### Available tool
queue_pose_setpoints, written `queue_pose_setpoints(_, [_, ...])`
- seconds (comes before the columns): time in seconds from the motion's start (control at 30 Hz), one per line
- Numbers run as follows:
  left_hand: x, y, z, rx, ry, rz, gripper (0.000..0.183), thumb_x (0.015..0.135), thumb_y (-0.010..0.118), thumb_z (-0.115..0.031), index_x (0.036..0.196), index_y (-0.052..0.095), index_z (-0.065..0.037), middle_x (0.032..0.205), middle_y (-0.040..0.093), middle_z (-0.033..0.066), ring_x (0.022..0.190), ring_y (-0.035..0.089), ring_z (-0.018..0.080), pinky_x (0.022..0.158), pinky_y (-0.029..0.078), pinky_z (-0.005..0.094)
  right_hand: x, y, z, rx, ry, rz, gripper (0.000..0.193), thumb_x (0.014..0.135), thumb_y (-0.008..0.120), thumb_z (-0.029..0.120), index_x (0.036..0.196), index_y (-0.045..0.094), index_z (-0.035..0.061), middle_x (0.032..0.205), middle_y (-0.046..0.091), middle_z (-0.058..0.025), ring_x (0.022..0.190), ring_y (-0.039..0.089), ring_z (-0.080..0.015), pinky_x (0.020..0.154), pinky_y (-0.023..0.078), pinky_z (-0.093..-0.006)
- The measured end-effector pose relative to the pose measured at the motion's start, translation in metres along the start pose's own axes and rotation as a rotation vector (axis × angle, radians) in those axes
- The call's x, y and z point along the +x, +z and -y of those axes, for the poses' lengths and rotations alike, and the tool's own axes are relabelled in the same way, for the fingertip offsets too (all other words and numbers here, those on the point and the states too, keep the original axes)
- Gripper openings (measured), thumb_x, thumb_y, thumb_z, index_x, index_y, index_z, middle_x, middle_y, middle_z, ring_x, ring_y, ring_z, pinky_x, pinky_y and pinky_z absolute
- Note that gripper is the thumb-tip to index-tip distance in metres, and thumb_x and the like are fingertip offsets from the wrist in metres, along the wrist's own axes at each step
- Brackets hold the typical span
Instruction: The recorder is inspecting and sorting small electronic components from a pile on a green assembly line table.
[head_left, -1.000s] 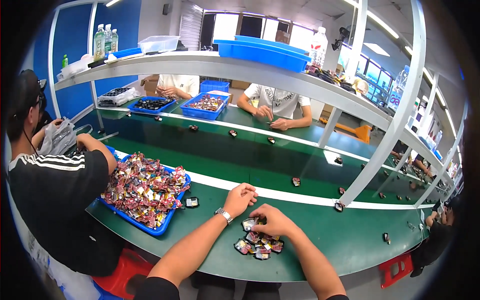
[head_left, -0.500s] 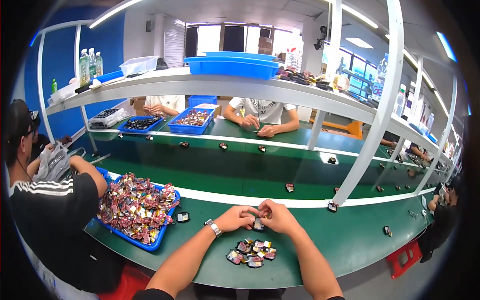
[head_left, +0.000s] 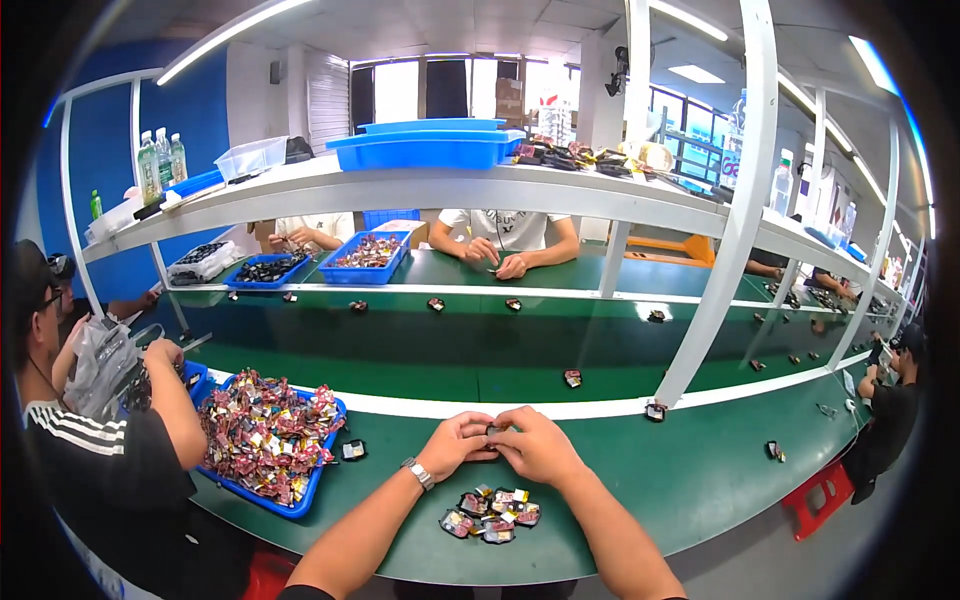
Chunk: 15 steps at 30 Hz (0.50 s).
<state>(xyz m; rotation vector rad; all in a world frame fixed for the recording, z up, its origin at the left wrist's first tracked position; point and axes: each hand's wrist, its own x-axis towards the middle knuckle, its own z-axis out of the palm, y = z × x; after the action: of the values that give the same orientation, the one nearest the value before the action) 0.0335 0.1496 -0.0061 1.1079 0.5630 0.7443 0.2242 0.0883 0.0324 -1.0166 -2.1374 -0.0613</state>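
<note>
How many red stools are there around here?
2: one red stool at the bottom left, another at the lower right. Others may be hidden.

Small dark unit (head_left: 492, 431), mostly hidden, held between fingers (head_left: 512, 438), near clustered black-rimmed units (head_left: 492, 515)

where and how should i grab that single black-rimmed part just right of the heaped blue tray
I'd pinch the black-rimmed part by its near and far edges, coming from above and right with the left hand, the nearer one. It appears flat on the green bench, pale face up, and the heaped blue tray stands close on its left, leaving little room there.
</note>
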Motion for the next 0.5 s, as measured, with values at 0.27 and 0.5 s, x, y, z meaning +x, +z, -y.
queue_pose_setpoints(0.27, [0.0,0.004,0.0,-0.002,0.009,-0.021,0.032,0.092,0.055,0.002,0.124,0.047,0.0,0.115,0.062,0.0113,0.103,0.065,0.0215,0.089,0.057,0.0351,-0.004,0.007,-0.006,-0.032,0.065,0.07,0.02,0.075,0.073,0.009,0.094,0.07,0.0118,0.095,0.06,-0.0051,0.09,0.058,-0.0255,0.081,0.05,-0.0368])
queue_pose_setpoints(0.5, [0.0,0.002,0.003,0.033,0.021,-0.015,0.032,0.092,0.056,0.001,0.124,0.049,0.0,0.115,0.062,0.0111,0.103,0.064,0.0203,0.089,0.057,0.0337,-0.002,0.002,-0.004,-0.073,0.078,0.095,0.021,0.073,0.073,0.009,0.093,0.067,0.011,0.1,0.058,-0.0054,0.094,0.055,-0.0262,0.081,0.049,-0.0383])
